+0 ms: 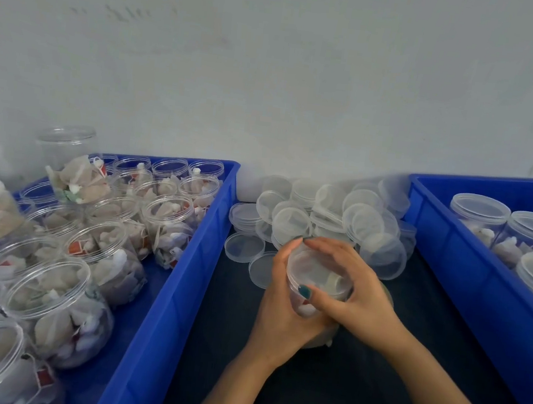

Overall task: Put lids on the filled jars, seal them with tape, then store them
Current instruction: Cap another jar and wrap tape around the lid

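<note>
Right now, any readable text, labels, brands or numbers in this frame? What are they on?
None readable.
Red tags on the bags in the open jars: blurred, no letters resolve.
Dark marks on the wall: faint smudges, not legible.
Blue bins, loose lids, held jar: no print visible.

Two bare forearms (437,384), slim fingers (329,250), teal-green polish on the nails (304,291)

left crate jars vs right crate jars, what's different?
Lids: left-crate jars stand open-mouthed; right-crate jars have clear lids on.
Count: left-crate jars pack the left crate in rows; only a few right-crate jars show in the right crate.
Shared: clear round plastic, pale sachets inside.
</note>
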Tool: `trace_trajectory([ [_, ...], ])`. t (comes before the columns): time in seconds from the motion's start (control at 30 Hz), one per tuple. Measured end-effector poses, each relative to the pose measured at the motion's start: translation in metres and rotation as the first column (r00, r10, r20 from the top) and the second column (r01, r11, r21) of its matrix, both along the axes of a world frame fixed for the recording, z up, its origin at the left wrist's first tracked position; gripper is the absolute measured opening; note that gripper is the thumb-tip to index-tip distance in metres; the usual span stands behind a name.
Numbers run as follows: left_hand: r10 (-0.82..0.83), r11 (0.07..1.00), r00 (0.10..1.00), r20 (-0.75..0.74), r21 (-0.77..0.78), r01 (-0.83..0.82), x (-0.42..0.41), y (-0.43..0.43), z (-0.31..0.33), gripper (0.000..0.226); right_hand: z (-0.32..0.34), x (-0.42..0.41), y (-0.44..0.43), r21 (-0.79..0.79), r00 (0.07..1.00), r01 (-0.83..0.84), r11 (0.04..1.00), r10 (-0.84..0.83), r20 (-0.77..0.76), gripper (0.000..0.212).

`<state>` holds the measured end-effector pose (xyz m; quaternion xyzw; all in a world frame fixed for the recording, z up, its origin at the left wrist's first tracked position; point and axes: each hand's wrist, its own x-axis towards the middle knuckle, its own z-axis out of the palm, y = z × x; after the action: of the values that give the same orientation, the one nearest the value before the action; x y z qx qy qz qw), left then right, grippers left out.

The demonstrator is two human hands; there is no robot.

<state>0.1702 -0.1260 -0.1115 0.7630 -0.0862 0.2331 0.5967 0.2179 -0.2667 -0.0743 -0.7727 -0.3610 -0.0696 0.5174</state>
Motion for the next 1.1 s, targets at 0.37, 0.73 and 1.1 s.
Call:
trace_trajectory([
  [0.37,0.086,0.995,0.995,0.053,-0.048,-0.084,-0.005,0.0,0.008,0.09,-0.021,0.002,0.001,0.279,0.891,-0.064,0.958,0.181,-0.416,0.108],
  [0.73,0.11,0.994,0.983,0.149,-0.007,-0.11,-0.005,-0.002,0.006,0.085,-0.026,0.016,-0.017,-0.054,0.854,-0.244,0.968,0.189,-0.484,0.093],
  [1.1,0.19,0.982,0.966,0.172,-0.052,-0.184,-0.007,0.0,0.009,0.078,-0.028,0.004,0.0,0.069,0.938,-0.164,0.984,0.178,-0.296,0.098],
])
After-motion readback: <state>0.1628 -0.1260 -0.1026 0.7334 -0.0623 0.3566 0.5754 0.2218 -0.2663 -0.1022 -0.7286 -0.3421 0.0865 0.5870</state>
